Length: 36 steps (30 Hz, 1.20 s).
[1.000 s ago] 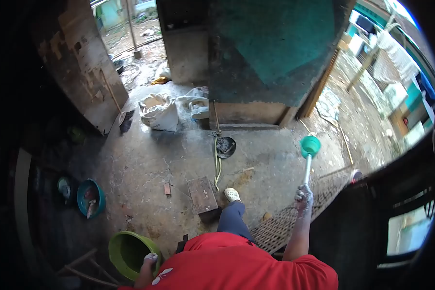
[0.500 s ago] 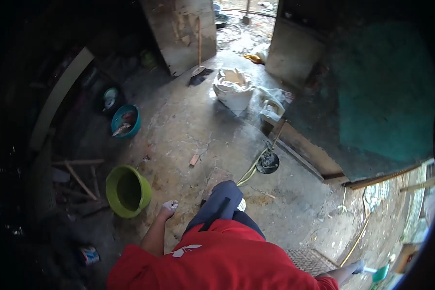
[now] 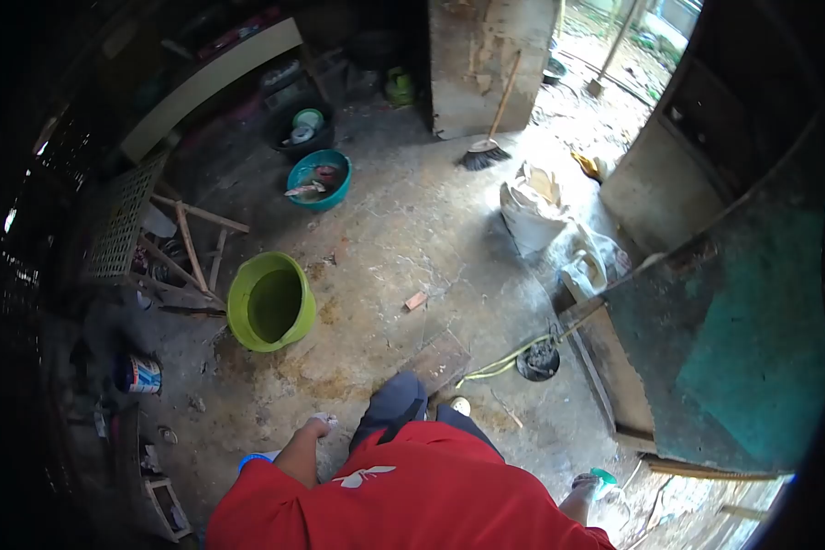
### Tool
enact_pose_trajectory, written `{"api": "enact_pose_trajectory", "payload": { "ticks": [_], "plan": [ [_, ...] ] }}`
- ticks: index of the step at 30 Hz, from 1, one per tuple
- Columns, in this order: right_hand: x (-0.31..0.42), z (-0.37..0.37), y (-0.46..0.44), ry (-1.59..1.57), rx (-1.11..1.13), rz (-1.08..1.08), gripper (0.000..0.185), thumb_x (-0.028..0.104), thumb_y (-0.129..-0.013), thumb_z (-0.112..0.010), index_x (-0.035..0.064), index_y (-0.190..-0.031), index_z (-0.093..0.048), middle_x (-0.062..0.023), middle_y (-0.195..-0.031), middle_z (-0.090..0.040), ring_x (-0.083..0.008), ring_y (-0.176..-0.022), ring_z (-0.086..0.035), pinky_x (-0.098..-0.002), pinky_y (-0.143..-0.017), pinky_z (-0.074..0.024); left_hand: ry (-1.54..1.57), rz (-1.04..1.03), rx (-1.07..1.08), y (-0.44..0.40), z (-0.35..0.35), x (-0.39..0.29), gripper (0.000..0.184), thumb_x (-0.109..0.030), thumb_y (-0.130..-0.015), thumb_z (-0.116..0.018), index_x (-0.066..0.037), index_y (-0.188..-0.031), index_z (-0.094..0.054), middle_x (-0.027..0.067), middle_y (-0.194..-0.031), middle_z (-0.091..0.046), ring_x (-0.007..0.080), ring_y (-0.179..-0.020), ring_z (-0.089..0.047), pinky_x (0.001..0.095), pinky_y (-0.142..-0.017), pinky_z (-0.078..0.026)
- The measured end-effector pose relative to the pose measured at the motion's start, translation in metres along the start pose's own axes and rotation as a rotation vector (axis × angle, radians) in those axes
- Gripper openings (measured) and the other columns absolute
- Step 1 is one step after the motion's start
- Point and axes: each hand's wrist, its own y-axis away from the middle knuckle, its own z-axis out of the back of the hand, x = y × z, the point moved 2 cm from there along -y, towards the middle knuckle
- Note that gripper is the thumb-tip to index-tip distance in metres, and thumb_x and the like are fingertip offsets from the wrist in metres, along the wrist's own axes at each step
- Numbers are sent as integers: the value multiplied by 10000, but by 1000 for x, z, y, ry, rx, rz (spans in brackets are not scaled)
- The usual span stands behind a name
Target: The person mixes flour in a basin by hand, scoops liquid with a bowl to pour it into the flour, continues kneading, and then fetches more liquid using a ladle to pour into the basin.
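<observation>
My left hand (image 3: 321, 424), pale at the fingers, hangs beside my left leg. Its fingers are too small and washed out to show whether they are curled round anything. A blue-rimmed item (image 3: 255, 460) shows partly behind that forearm. On the other side, my right hand (image 3: 585, 481) is closed on a green and white dipper-like tool (image 3: 603, 477), held low and out to the side. Ahead of my legs, a flat board (image 3: 440, 361) lies on the floor. To its right stands a black bucket (image 3: 538, 360) with grey material inside and a yellowish strap (image 3: 495, 368) beside it.
A green tub (image 3: 306, 312) stands left, with a teal basin (image 3: 344, 188) beyond. A brick piece (image 3: 416, 301) lies mid-floor. Farther off are a broom (image 3: 486, 154) and a white sack (image 3: 528, 225) near the doorway. A green-painted panel (image 3: 761, 348) borders the right side.
My view has turned to the right side's lower edge less, so the room's contents shift rightward in frame. My right hand and the tool have come inward, nearer my body.
</observation>
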Motion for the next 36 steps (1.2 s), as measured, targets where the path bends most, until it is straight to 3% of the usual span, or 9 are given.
{"api": "enact_pose_trajectory", "payload": {
  "ticks": [8,11,13,16,19,22,28,33,36],
  "plan": [
    [-100,-149,78,437,130,105,217,307,-788,-518,189,-652,-396,-5,-498,-408,-149,-359,-383,-259,-316,-318,332,-134,-410,18,63,58,340,-379,-834,-517,-100,-979,-644,173,-960,-648,323,-881,-626,392,-759,-497],
    [-137,-208,115,582,231,149,225,295,-783,-499,182,-634,-374,-17,-485,-392,-154,-352,-374,-257,-311,-308,-216,-110,-684,39,60,115,147,-120,-809,-492,-70,-811,-630,123,-740,-636,241,-712,-642,379,-585,-503],
    [-165,-246,143,653,332,135,230,286,-779,-487,178,-621,-359,-25,-476,-381,-158,-347,-368,-257,-308,-301,-384,-166,-787,55,37,160,128,-94,-781,-480,-79,-760,-605,123,-744,-614,264,-714,-630,395,-597,-500],
    [-200,-301,191,633,567,-216,195,260,-760,-500,168,-627,-391,-10,-474,-386,-152,-363,-386,-272,-317,-324,-81,-55,-879,54,-31,221,147,-139,-802,-481,-79,-790,-614,146,-824,-620,291,-776,-620,422,-657,-491],
    [-245,-354,207,845,686,-212,202,259,-771,-535,166,-637,-415,20,-467,-381,-135,-359,-381,-262,-323,-332,76,7,-738,79,-72,222,196,-176,-835,-460,-68,-786,-616,140,-814,-625,304,-750,-616,424,-650,-489],
    [-295,-399,257,776,936,-218,196,259,-777,-567,161,-668,-438,32,-473,-387,-127,-355,-385,-259,-330,-344,1097,484,-347,101,-102,197,229,-215,-829,-513,-45,-677,-536,131,-645,-549,235,-530,-504,389,-523,-394],
    [-390,-472,337,951,912,-99,276,265,-828,-514,166,-636,-342,6,-455,-356,-177,-303,-331,-311,-292,-272,932,345,-118,65,-109,176,175,-184,-847,-491,-49,-745,-538,114,-698,-550,232,-610,-523,372,-571,-415],
    [-470,-542,395,1290,1113,5,263,276,-847,-472,167,-625,-381,30,-477,-346,-170,-340,-340,-330,-311,-247,683,224,-188,-29,4,193,139,-158,-863,-472,-53,-802,-540,99,-742,-552,230,-677,-538,358,-611,-432],
    [-546,-590,462,1550,1283,34,229,235,-849,-432,174,-628,-424,50,-492,-351,-146,-357,-333,-303,-322,-249,65,127,-402,-100,104,209,124,-143,-872,-460,-55,-836,-541,90,-768,-553,229,-717,-547,350,-635,-442]
  ]
}}
